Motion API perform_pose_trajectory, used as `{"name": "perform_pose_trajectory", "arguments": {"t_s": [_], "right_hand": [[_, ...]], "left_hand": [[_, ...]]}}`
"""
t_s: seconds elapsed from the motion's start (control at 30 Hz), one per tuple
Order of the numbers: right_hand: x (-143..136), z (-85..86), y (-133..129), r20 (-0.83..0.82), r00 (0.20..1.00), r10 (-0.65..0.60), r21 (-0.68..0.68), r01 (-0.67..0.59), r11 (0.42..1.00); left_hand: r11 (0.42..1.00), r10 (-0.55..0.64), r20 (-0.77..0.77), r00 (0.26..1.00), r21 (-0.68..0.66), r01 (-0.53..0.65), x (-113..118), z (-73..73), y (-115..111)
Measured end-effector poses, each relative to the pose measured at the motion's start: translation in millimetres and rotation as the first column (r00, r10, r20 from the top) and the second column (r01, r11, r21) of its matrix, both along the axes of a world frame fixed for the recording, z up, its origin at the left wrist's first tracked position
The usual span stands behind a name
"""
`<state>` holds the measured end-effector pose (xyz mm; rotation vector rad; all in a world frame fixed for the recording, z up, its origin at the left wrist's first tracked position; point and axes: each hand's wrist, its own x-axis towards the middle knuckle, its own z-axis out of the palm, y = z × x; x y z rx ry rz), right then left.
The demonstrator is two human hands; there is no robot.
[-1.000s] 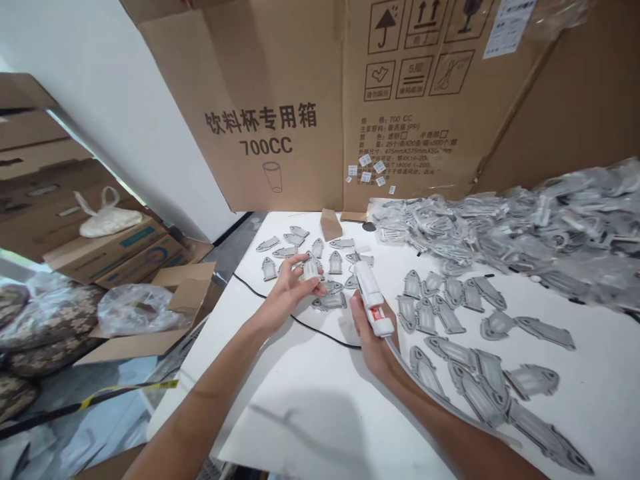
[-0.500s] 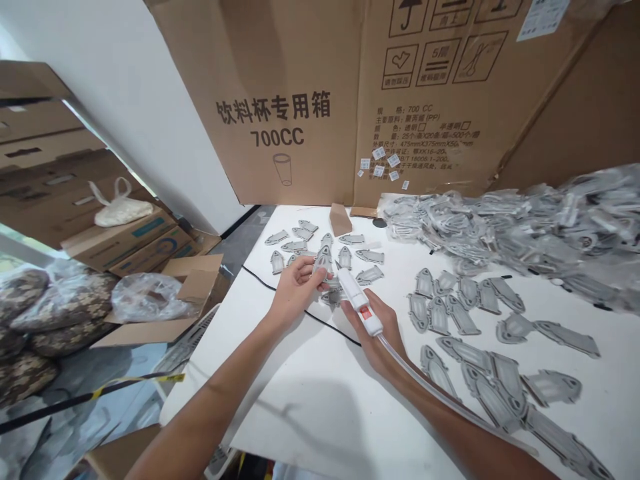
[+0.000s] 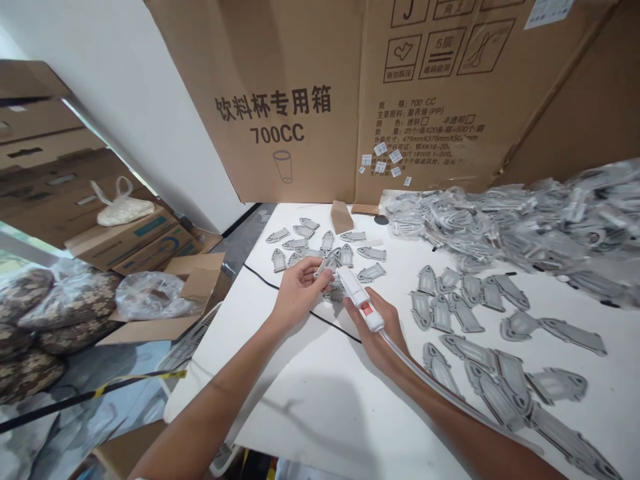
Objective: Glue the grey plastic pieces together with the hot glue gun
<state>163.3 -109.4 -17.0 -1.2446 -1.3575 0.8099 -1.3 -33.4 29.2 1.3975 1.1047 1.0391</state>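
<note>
From where I stand, the left hand [image 3: 303, 290] has its fingers curled in, pinching a grey fish-shaped plastic piece [image 3: 327, 264] over the white tabletop [image 3: 310, 393]. The right hand [image 3: 377, 327] is closed around a white handheld tool [image 3: 356, 293] with an orange-red part, its tip just beside that piece; a pale cord [image 3: 425, 375] runs back along the forearm. Loose grey pieces [image 3: 373, 272] lie beyond and right of the hands, some overlapping, and a black cable [image 3: 263, 279] crosses beneath the left wrist. A heap of plastic-wrapped parts [image 3: 500, 223] crowds the right rear. Behind stands a big carton [image 3: 295, 60], printed 饮料杯专用箱, "700CC" above a cup outline, "5层" and "(PP)", with little white stickers [image 3: 381, 149] over the small print. Off left, camouflage-patterned sacks [image 3: 80, 303] sit by an open cardboard box [image 3: 203, 273] with clear plastic inside.
</note>
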Motion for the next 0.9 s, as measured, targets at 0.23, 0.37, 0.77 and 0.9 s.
{"name": "perform_pose_trajectory", "arguments": {"t_s": [0.23, 0.37, 0.77, 0.9], "right_hand": [[0.4, -4.2, -0.9, 0.009, 1.0, -0.029, -0.091, 0.029, 0.995], [0.1, -4.4, -1.6, 0.01, 0.999, -0.05, -0.136, 0.051, 0.989], [0.7, -12.8, -1.1, 0.025, 0.997, -0.075, -0.13, 0.078, 0.988], [1.3, -14.1, -0.9, 0.025, 0.997, -0.079, -0.131, 0.081, 0.988]], "left_hand": [[0.999, -0.021, -0.014, 1.0, 0.028, 0.022, -1.6, 0.4, -0.7], [0.999, -0.021, -0.013, 1.0, 0.027, 0.021, -2.1, 1.8, -1.5], [0.997, -0.046, 0.021, 0.999, 0.061, 0.044, -1.3, -2.3, -0.5], [0.997, -0.039, 0.03, 0.999, 0.062, 0.037, -0.8, -2.7, 0.1]]}}
